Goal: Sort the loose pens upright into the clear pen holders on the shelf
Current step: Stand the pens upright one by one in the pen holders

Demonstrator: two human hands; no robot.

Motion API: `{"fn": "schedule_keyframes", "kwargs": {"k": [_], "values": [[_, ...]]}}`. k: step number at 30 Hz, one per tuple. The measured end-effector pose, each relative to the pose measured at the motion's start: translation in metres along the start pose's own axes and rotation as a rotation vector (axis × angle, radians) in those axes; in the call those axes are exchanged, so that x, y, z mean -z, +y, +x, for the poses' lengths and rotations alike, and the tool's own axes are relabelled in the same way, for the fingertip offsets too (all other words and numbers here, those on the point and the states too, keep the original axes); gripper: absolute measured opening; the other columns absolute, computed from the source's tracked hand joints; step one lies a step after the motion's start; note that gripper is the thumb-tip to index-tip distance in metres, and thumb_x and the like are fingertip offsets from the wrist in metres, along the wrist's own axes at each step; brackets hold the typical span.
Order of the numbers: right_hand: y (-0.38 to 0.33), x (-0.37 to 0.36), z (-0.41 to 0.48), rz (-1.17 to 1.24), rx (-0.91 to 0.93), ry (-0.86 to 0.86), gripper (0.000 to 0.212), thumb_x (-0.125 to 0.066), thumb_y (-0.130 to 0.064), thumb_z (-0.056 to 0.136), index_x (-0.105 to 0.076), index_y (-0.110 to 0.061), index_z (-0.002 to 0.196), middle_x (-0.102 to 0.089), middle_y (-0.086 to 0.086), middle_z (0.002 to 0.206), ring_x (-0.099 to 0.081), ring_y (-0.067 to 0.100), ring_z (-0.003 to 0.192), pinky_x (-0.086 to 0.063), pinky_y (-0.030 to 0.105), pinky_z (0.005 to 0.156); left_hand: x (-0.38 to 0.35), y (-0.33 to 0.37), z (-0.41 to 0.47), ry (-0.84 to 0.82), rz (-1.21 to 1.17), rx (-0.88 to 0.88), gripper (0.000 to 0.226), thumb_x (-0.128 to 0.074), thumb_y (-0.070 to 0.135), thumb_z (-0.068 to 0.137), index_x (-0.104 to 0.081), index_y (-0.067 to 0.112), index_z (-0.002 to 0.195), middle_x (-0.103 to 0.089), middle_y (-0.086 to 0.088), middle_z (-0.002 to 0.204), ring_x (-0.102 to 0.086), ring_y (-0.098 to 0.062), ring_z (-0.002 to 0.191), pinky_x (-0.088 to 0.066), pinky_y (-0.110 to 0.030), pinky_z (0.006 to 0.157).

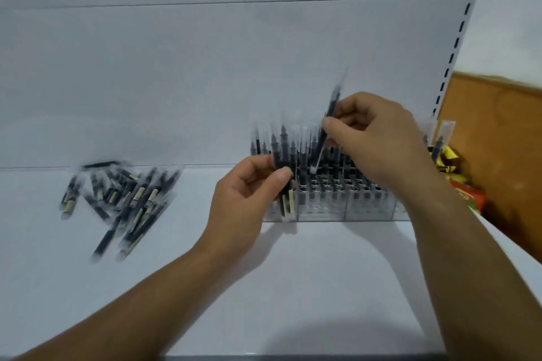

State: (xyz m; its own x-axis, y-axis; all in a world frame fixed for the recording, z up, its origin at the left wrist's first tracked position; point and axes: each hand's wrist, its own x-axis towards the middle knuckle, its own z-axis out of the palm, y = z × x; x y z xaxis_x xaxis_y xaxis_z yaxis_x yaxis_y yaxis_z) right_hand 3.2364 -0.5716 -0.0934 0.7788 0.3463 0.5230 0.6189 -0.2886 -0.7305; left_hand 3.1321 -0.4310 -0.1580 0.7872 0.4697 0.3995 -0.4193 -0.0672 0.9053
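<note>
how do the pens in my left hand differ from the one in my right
The left hand grips a small bunch of pens; the right hand pinches a single pen. The bunch stands nearly upright before the left end of the holder; the single pen tilts above its slots. Both are dark with clear ends.
</note>
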Motion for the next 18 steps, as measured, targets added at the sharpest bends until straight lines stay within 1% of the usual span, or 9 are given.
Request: {"fn": "schedule_keyframes", "kwargs": {"k": [3,5,7,11,15,18], "values": [[0.004,-0.007,0.0,-0.102,0.016,-0.042,0.007,-0.066,-0.034,0.09,-0.062,-0.029,0.092,-0.067,-0.014,0.082,-0.067,0.007,0.08,-0.057,0.034,0.081,0.001,-0.007,-0.007,0.024,-0.003,-0.025,0.015,-0.065,0.005,0.084,-0.065,-0.001,0.098,-0.068,-0.002,0.078,-0.065,-0.007,0.072,-0.05,-0.014,0.066],[0.007,-0.01,-0.001,-0.177,0.023,-0.052,0.007,-0.066,-0.036,0.09,-0.061,-0.031,0.091,-0.065,-0.016,0.081,-0.065,0.005,0.08,-0.056,0.033,0.081,0.002,-0.009,-0.007,0.015,0.007,-0.025,0.011,-0.064,0.004,0.084,-0.066,0.002,0.095,-0.068,0.002,0.075,-0.065,-0.005,0.069,-0.05,-0.014,0.064],[0.009,-0.012,-0.001,-0.201,0.02,-0.056,0.008,-0.065,-0.037,0.091,-0.061,-0.03,0.093,-0.065,-0.016,0.083,-0.065,0.007,0.081,-0.056,0.033,0.082,0.002,-0.009,-0.007,0.007,0.019,-0.025,0.01,-0.064,0.005,0.084,-0.067,0.003,0.093,-0.068,0.004,0.072,-0.063,-0.004,0.067,-0.049,-0.014,0.062],[0.012,-0.008,0.0,-0.235,0.009,-0.06,0.008,-0.065,-0.037,0.091,-0.06,-0.03,0.093,-0.066,-0.015,0.084,-0.066,0.01,0.082,-0.056,0.037,0.081,0.001,-0.011,-0.009,-0.028,0.015,-0.018,0.008,-0.064,0.004,0.084,-0.066,0.004,0.091,-0.068,0.004,0.073,-0.063,-0.004,0.068,-0.05,-0.014,0.064],[0.018,-0.014,-0.002,-0.345,-0.021,-0.179,0.01,-0.065,-0.04,0.09,-0.061,-0.031,0.088,-0.063,-0.015,0.081,-0.063,0.01,0.082,-0.054,0.034,0.08,0.002,-0.013,-0.008,-0.045,0.033,-0.014,0.008,-0.064,0.005,0.085,-0.068,0.008,0.091,-0.07,0.003,0.076,-0.065,-0.007,0.073,-0.052,-0.017,0.07],[0.024,-0.019,-0.004,-0.452,-0.062,-0.245,0.016,-0.065,-0.042,0.089,-0.061,-0.031,0.079,-0.061,-0.014,0.076,-0.06,0.012,0.077,-0.049,0.031,0.073,0.002,-0.014,-0.008,-0.047,0.037,-0.009,0.009,-0.065,0.005,0.085,-0.069,0.009,0.091,-0.071,0.003,0.077,-0.066,-0.008,0.074,-0.052,-0.017,0.07]]}}
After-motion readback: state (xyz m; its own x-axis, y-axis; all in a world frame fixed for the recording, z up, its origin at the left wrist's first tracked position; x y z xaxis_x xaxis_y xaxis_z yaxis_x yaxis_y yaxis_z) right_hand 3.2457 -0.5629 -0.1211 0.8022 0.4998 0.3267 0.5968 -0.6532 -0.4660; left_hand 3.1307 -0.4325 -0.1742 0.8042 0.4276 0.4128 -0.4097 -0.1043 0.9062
